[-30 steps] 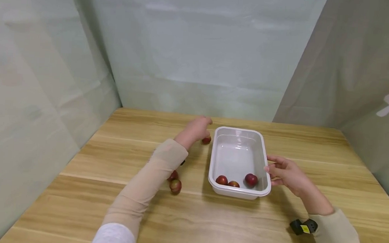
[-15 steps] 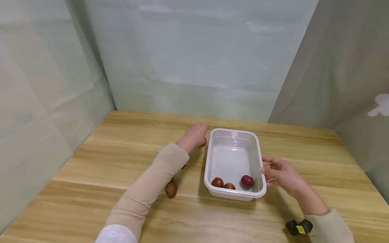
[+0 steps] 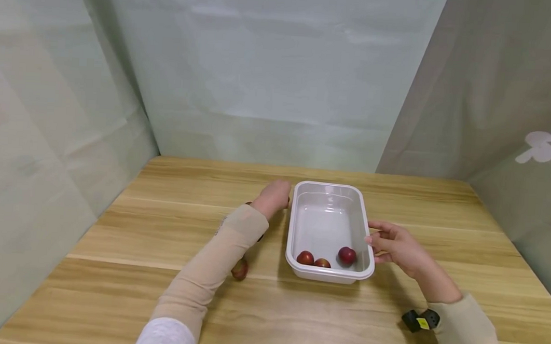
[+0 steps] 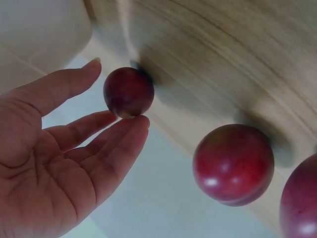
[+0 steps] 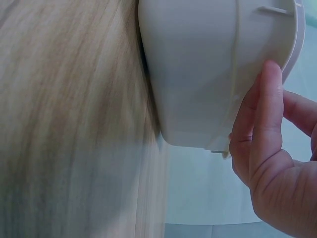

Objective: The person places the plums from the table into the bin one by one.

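Observation:
A white plastic tray (image 3: 329,192) stands mid-table with three red plums (image 3: 347,255) at its near end. My left hand (image 3: 274,195) lies just left of the tray's far corner. In the left wrist view its fingers (image 4: 119,148) are nearly straight, and one fingertip touches a small red plum (image 4: 129,92) on the table, with the thumb close beside it. My right hand (image 3: 388,243) rests against the tray's right side; the right wrist view shows straight fingers (image 5: 262,119) lying along the tray's outer wall (image 5: 198,74), up to the rim.
Another plum (image 3: 240,269) lies on the wooden table (image 3: 111,267), half hidden by my left forearm. Two more plums (image 4: 233,163) show large in the left wrist view. Pale curtains close off the back and both sides.
My left hand has settled over the plum beside the tray, which is now hidden in the head view. The right hand stays at the tray's right side. The view has shifted slightly.

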